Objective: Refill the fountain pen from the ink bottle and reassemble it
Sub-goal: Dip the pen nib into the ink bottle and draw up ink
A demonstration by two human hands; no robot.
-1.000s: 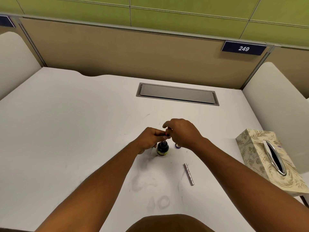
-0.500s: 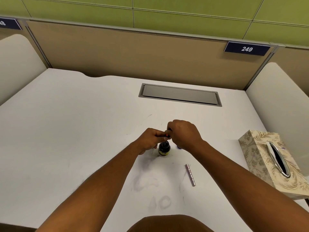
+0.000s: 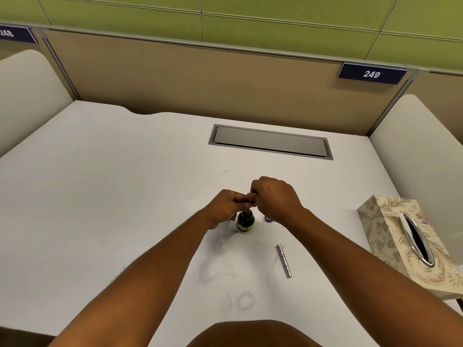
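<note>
A white tabletop (image 3: 100,196) carries a cream, leaf-patterned tissue box (image 3: 390,236) at its right edge. Near the middle, the left hand (image 3: 225,206) and right hand (image 3: 275,199) meet with fingers curled, both pinching a small dark pen part (image 3: 251,202) directly above a small black ink bottle with a yellow label (image 3: 245,221), which stands upright. A slim silver pen barrel (image 3: 283,260) lies nearer, to the bottle's right, well apart from it. A small purple cap (image 3: 268,219) peeks from under the right wrist.
</note>
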